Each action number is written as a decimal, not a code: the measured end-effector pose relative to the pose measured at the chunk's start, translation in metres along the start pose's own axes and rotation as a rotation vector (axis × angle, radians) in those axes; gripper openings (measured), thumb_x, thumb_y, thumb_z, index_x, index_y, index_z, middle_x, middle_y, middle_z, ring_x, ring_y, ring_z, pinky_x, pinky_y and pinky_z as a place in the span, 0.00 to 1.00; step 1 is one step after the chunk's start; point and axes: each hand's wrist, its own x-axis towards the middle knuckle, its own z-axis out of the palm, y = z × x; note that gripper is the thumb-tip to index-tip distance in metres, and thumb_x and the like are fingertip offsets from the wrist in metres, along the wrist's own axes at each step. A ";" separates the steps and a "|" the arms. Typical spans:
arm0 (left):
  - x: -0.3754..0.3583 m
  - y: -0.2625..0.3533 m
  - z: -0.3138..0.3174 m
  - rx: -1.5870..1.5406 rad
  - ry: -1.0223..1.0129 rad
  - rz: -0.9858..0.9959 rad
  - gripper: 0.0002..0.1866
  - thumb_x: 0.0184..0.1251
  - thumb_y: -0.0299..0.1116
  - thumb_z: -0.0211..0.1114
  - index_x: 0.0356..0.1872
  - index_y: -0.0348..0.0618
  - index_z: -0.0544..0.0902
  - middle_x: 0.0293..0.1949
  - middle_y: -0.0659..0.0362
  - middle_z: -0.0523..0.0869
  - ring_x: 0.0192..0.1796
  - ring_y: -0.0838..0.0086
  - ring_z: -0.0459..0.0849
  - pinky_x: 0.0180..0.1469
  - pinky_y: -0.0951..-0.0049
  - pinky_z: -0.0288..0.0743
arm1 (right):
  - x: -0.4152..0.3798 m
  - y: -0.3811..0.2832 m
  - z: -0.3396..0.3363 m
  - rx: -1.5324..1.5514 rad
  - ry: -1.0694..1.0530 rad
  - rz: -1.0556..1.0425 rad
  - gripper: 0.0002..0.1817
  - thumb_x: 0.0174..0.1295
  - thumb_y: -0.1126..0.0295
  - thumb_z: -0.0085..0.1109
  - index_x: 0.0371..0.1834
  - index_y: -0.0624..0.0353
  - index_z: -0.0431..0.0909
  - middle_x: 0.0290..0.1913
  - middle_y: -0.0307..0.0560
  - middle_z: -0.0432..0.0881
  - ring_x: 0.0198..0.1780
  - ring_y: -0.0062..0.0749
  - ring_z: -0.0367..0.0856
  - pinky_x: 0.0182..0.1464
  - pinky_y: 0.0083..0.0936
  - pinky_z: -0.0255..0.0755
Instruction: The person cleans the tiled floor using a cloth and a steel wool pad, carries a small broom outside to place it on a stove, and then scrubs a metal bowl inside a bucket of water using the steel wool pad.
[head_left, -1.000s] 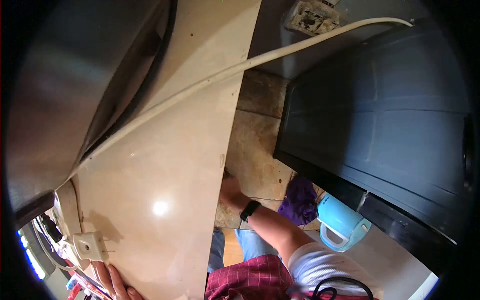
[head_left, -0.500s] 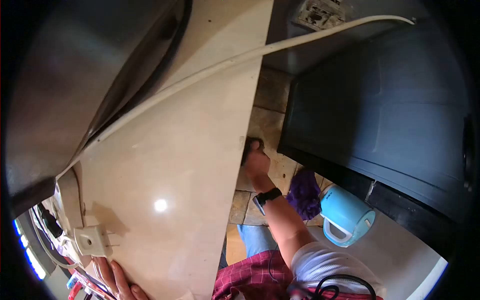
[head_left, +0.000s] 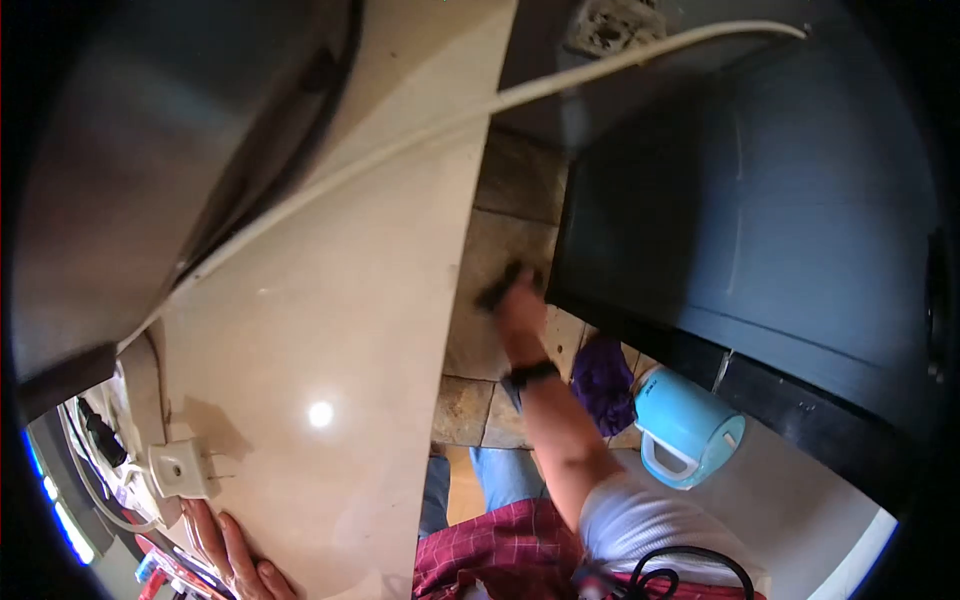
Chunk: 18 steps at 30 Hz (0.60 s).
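Landmark for all places: the blue kettle (head_left: 688, 415). The right hand (head_left: 522, 315) is beyond it and to its left, over the tiled surface (head_left: 510, 240). Its fingers are clenched on a dark object (head_left: 498, 290); blur leaves uncertain what that object is.

Hazards noted:

1. The dark appliance (head_left: 700, 230) stands beyond the kettle, its near left corner close to the right hand. A reach too far rightward could knock the knuckles against that corner.

2. The purple cloth (head_left: 603, 390) lies just left of the kettle, between it and the forearm. A wide swing of the elbow could drag the cloth, push it against the kettle and shift or topple the latter.

3. The pale cable (head_left: 600, 72) spans the gap far beyond the kettle. A raised arm at full stretch could catch it and pull on whatever it feeds.

4. The left hand (head_left: 235, 555) rests on the pale desk (head_left: 330, 330), well to the left of the kettle, fingers extended and grasping nothing visible. It is just beside a socket adapter (head_left: 182, 470); a careless shift of weight could displace that fitting.
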 end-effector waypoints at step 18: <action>-0.013 -0.006 0.016 -0.034 0.136 -0.042 0.28 0.72 0.40 0.36 0.68 0.33 0.59 0.70 0.37 0.52 0.71 0.42 0.52 0.70 0.46 0.47 | 0.121 -0.019 -0.018 -0.086 -0.080 0.054 0.26 0.65 0.70 0.48 0.64 0.68 0.58 0.41 0.55 0.81 0.40 0.40 0.82 0.42 0.34 0.76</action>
